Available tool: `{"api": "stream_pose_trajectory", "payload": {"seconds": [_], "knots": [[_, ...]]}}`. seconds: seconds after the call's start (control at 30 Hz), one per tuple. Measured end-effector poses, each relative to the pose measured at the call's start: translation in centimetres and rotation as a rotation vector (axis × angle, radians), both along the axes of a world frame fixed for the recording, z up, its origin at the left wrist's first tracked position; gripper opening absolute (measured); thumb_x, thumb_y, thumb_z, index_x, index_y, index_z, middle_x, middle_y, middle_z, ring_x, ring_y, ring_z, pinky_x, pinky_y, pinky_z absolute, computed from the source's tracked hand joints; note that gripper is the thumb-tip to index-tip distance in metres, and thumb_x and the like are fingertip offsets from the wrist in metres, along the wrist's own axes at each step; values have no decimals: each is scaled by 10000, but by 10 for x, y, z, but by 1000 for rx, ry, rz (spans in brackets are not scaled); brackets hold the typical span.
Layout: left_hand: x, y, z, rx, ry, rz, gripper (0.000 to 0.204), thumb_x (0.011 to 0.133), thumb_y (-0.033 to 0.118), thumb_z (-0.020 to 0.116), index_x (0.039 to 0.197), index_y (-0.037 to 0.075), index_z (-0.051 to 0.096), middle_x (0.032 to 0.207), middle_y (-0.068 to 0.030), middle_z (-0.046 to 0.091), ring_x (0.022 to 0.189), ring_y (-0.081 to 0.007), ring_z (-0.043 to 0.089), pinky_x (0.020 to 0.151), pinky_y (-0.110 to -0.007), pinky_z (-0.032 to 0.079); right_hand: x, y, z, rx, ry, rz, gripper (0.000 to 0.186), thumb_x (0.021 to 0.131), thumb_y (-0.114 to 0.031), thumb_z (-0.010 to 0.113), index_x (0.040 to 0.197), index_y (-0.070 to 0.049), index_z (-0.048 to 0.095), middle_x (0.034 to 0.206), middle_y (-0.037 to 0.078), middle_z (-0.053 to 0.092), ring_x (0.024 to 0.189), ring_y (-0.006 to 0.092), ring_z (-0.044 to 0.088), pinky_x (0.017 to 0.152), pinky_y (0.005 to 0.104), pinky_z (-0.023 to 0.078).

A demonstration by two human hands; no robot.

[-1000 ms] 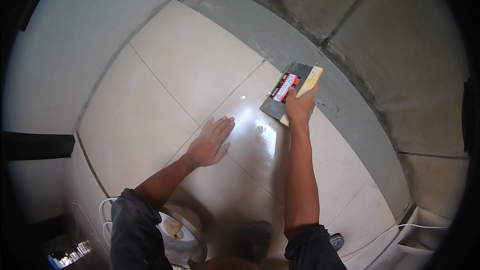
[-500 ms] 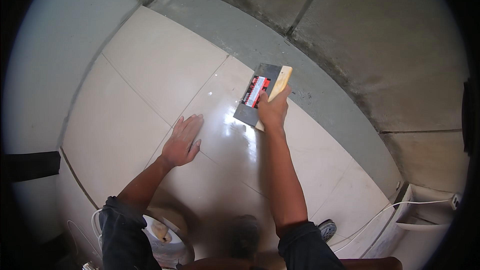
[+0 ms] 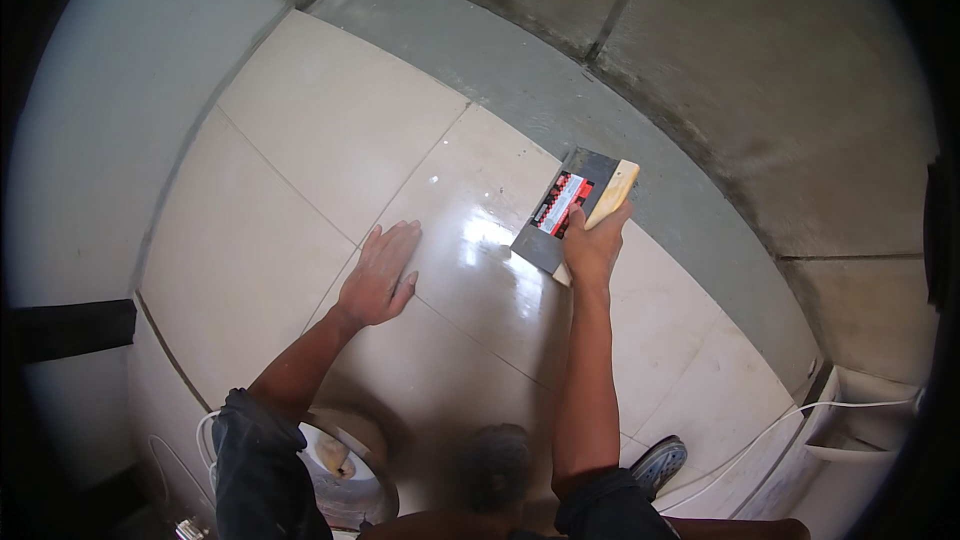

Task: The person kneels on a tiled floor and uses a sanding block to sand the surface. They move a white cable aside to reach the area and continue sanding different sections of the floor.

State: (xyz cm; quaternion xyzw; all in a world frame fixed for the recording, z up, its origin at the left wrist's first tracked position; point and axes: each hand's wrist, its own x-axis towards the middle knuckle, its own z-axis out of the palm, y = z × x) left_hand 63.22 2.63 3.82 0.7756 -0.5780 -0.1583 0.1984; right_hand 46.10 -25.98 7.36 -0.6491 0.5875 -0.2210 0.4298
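My right hand (image 3: pixel 595 245) grips a wide putty knife (image 3: pixel 570 210) by its pale wooden handle, with the thumb on the dark blade beside a red and white label. The blade hangs tilted over the light floor tiles (image 3: pixel 330 110); whether its edge touches them I cannot tell. On the left, my left hand (image 3: pixel 380 275) lies flat on the tiles near where several joint lines meet, fingers stretched out and nothing held. Small white specks and a bright shine mark the tile between the two hands.
Beyond the tiles runs a bare grey strip (image 3: pixel 480 50) along the brown tiled wall (image 3: pixel 780 90). A round bucket (image 3: pixel 350 475) with a sponge-like lump stands by my left forearm. At lower right are a shoe (image 3: pixel 660 462), a white cable (image 3: pixel 760 440) and a white box-like holder (image 3: pixel 865 420).
My right hand has moved right and slightly nearer with the putty knife. My left hand stays flat on the tiles. The whole view has shifted a little.
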Motion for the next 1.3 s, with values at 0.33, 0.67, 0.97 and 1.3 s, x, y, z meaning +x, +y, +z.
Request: {"api": "stream_pose_trajectory", "payload": {"seconds": [0.33, 0.67, 0.97, 1.3], "knots": [[0, -11, 0, -28, -27, -19, 717, 979, 148, 603, 1631, -32, 365, 1649, -221, 437, 1531, -438, 400, 1285, -613, 246, 91, -26, 22, -86, 94, 200, 568, 943, -135, 742, 1379, -55, 387, 1201, 357, 703, 1124, 522, 709, 1003, 556, 546], [-1, -9, 2, -34, -8, -14, 728, 968, 138, 600, 1636, -24, 358, 1646, -216, 436, 1530, -436, 399, 1285, -612, 243, -68, 19, 27, -575, 631, 719, 374, 991, -27, 560, 1359, -78, 516, 1156, 274, 754, 894, 436, 774, 773, 527, 617], [-2, -4, -1, -14, -17, 6, 715, 972, 141, 597, 1632, -20, 374, 1662, -206, 430, 1543, -431, 388, 1289, -609, 234, -23, -3, 25, -540, 675, 803, 392, 971, -40, 571, 1360, -84, 576, 1090, 207, 781, 860, 387, 787, 726, 525, 617], [-3, -5, -1, -19, -7, 15, 727, 967, 126, 595, 1640, -15, 359, 1663, -207, 435, 1550, -433, 382, 1290, -626, 219, -20, -4, 6, -788, 437, 739, 241, 969, -47, 570, 1206, -86, 571, 1073, 200, 785, 861, 400, 785, 720, 532, 621]]}}
